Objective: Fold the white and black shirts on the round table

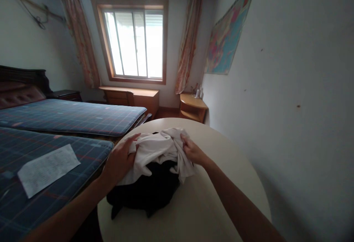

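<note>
A crumpled white cloth [155,148] lies over the far part of a black item [146,190], soft-looking and dark, on a round cream table [221,149]. My left hand [118,161] is at the cloth's left side, its fingers bent around an edge of it. At the right side, my right hand [193,149] pinches a bunched part of the same cloth, and a fold hangs down below that hand. What the black item is cannot be made out.
Left of the table are blue plaid mattresses [74,118], one with a white paper sheet [48,168] on it. A wooden corner shelf [193,102] and a low wooden desk [143,96] stand beyond. The wall [290,142] is on the right.
</note>
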{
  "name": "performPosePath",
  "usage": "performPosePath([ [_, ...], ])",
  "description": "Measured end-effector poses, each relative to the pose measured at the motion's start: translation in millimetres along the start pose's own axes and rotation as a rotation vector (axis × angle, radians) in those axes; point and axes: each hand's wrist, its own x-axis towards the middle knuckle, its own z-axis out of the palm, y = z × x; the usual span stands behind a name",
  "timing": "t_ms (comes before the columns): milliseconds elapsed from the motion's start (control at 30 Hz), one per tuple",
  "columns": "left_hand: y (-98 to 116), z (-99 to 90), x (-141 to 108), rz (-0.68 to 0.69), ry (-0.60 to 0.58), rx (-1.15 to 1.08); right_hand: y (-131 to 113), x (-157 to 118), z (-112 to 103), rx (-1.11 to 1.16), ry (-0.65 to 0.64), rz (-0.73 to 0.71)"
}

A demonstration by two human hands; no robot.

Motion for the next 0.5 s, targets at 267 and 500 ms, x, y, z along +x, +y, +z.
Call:
performPosePath([
  [267,9.6,35.8,-83.5,0.275,-0.203,0.208,26.3,-91.9,47.9,-0.536,-0.287,0.013],
  [500,-14.2,90.2,-42.2,0.144,-0.08,0.266,74.4,2.4,80.4,-0.554,-0.176,-0.142],
])
